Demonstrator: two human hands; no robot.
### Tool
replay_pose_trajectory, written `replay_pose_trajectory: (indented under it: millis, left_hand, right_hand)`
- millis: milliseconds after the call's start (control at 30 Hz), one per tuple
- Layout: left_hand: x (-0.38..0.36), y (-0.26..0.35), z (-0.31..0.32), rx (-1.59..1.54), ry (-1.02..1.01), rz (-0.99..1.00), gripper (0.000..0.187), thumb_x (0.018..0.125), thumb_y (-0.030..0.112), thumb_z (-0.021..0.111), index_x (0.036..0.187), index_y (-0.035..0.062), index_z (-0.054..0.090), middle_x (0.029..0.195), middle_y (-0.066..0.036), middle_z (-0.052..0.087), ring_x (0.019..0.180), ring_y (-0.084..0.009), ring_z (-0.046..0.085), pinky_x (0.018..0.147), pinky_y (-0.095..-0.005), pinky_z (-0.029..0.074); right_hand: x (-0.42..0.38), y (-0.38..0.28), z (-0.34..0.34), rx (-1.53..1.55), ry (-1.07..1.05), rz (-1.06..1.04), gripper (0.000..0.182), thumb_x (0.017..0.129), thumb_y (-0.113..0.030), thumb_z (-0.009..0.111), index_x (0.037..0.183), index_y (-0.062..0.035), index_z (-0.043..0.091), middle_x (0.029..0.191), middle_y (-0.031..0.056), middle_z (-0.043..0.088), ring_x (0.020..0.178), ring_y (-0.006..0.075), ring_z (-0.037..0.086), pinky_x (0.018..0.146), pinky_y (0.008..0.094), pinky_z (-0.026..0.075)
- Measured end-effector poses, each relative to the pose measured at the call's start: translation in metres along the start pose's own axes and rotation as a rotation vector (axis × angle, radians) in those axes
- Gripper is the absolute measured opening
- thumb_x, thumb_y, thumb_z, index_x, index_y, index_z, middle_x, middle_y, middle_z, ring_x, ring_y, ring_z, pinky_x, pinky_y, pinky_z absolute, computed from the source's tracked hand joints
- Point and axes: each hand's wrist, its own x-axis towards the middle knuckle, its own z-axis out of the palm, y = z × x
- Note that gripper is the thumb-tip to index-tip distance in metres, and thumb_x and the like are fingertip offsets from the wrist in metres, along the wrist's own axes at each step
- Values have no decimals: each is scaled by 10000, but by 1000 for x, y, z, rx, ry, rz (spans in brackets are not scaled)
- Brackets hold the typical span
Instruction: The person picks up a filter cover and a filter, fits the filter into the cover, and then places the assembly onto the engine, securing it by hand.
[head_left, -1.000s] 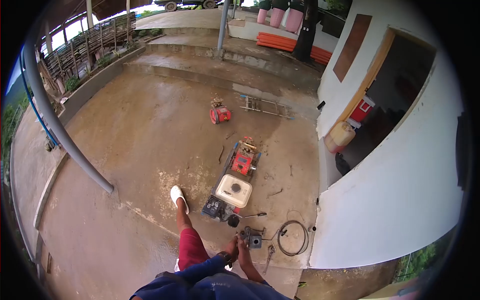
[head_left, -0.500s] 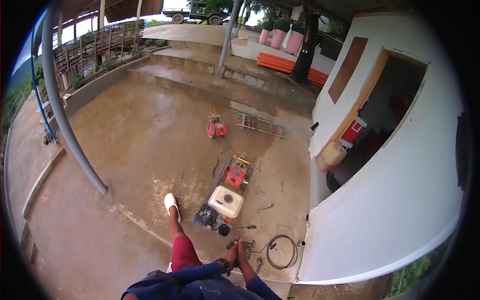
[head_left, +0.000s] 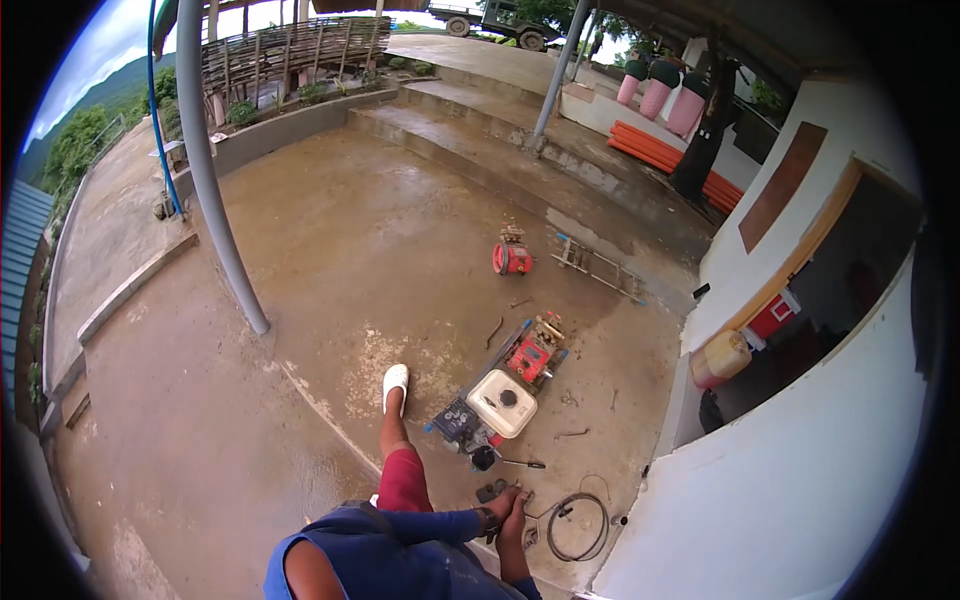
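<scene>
Dark metal part (head_left: 488,492), just beside the fingers (head_left: 507,496), cable coil (head_left: 605,528) nearby.

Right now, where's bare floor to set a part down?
Bare: broad floor between grey post and separate red pump; also between post and white clog. Crowded: around left hand and right hand, with engine, black-handled tool and coiled hose close.

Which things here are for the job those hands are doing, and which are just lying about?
Probably for the job, being near the left hand and right hand:
- dark metal part
- black-handled tool
- machine with the white tank

Probably just lying about, being farther off:
- orange pipes
- yellowish jug
- red and white cooler
</scene>
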Motion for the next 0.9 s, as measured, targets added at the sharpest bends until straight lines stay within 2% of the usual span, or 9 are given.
replay_pose_trajectory:
  millis: [100, 267, 433, 500, 533, 600, 700, 800, 900]
  left_hand:
    - [17, -39, -1, 177, 28, 175, 373, 1061, 389, 443, 1209, 90, 608, 1028, -88, 635, 897, -189, 567, 852, -341, 476]
    - [5, -30, 3, 9, 67, -48, 373, 1050, 385, 458, 1228, 92, 604, 1042, -74, 646, 919, -166, 581, 834, -326, 475]
    - [10, -19, -4, -155, 131, -49, 403, 1032, 403, 468, 1245, 84, 594, 988, -66, 657, 906, -158, 595, 819, -323, 475]
    - [14, -20, -21, 649, 278, 388, 375, 1012, 309, 449, 1094, -8, 631, 991, -214, 668, 936, -341, 630, 879, -459, 484]
    - [13, -13, -29, 650, 276, 383, 375, 1012, 309, 449, 1094, -8, 631, 991, -214, 668, 936, -341, 630, 879, -459, 484]
    - [7, 8, -42, 406, 199, -7, 416, 1020, 348, 439, 1055, -24, 623, 955, -181, 660, 886, -285, 598, 831, -445, 471]
    - [38, -35, -47, -103, 217, -85, 444, 1019, 502, 443, 908, 103, 600, 754, -31, 562, 717, -173, 527, 727, -371, 442]
    - [20, -14, -32, -209, 141, -134, 491, 1023, 528, 412, 783, 117, 535, 714, -14, 511, 674, -171, 485, 691, -387, 413]
    - [7, 13, -19, -215, 109, -141, 499, 1024, 545, 387, 937, 104, 603, 837, -35, 577, 771, -177, 524, 753, -368, 440]
  right_hand:
    - [0, -1, -21, 136, 50, -16, 642, 1040, -563, 420, 1367, -20, 520, 1299, 131, 594, 1182, 247, 584, 1025, 381, 454]
    - [-4, -32, -3, 161, 0, 111, 594, 1060, -526, 407, 1387, -37, 490, 1327, 105, 569, 1230, 220, 545, 1059, 370, 428]
    - [50, 45, -24, 210, -54, 176, 679, 1032, -593, 415, 1380, -20, 518, 1317, 120, 587, 1221, 214, 564, 1048, 359, 438]
    - [34, 42, -20, 220, -53, 205, 700, 1025, -610, 417, 1379, -15, 525, 1314, 124, 591, 1219, 213, 569, 1045, 356, 440]
    - [6, 6, 2, 64, -74, 159, 725, 1024, -616, 413, 1408, -8, 500, 1349, 131, 575, 1257, 215, 549, 1062, 352, 426]
    - [-21, -21, 15, -89, -94, 113, 750, 1022, -622, 409, 1437, 0, 476, 1384, 139, 559, 1295, 217, 528, 1080, 348, 412]
    - [-20, -24, 11, 40, -178, 122, 736, 1025, -607, 420, 1449, -7, 461, 1395, 132, 550, 1302, 215, 520, 1078, 337, 410]
    - [-10, -17, 9, -19, -150, 1, 683, 1071, -522, 364, 1526, -12, 351, 1513, 135, 440, 1384, 242, 446, 1148, 361, 354]
    - [-15, -49, 21, 120, -119, 32, 670, 1058, -549, 385, 1476, -26, 421, 1434, 124, 506, 1304, 234, 514, 1092, 359, 411]
